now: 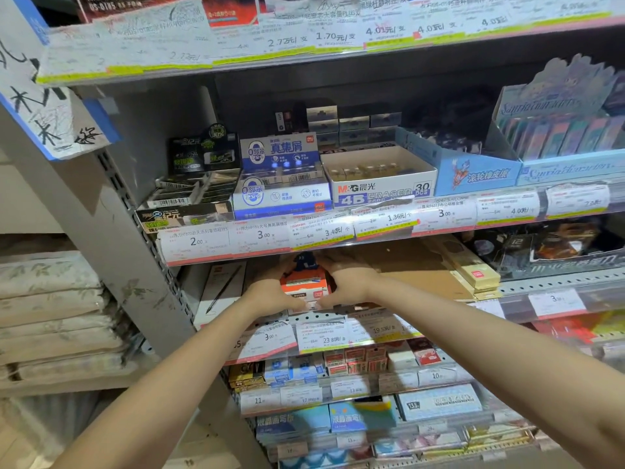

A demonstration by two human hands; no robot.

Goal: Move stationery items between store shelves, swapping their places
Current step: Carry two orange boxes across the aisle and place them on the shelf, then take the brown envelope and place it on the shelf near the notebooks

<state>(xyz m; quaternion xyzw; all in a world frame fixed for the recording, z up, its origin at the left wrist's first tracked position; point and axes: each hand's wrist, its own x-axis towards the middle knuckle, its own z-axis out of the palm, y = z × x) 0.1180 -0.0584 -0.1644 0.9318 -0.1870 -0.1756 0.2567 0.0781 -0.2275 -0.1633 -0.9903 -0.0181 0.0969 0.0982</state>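
1. The small box point(305, 288) held between both hands is orange and white, with a dark blue figure on top.
2. The eraser box point(378, 191) is white with blue and red lettering.
3. The display carton point(473, 174) is light blue.
4. The shelf price strips point(338, 228) are white, edged red and yellow-green.
5. The shelf upright point(128, 252) is grey.

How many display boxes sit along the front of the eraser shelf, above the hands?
5: black box far left, blue-white box, M&G 4B eraser box, blue roller-eraser box, pale blue box far right. More behind may be hidden.
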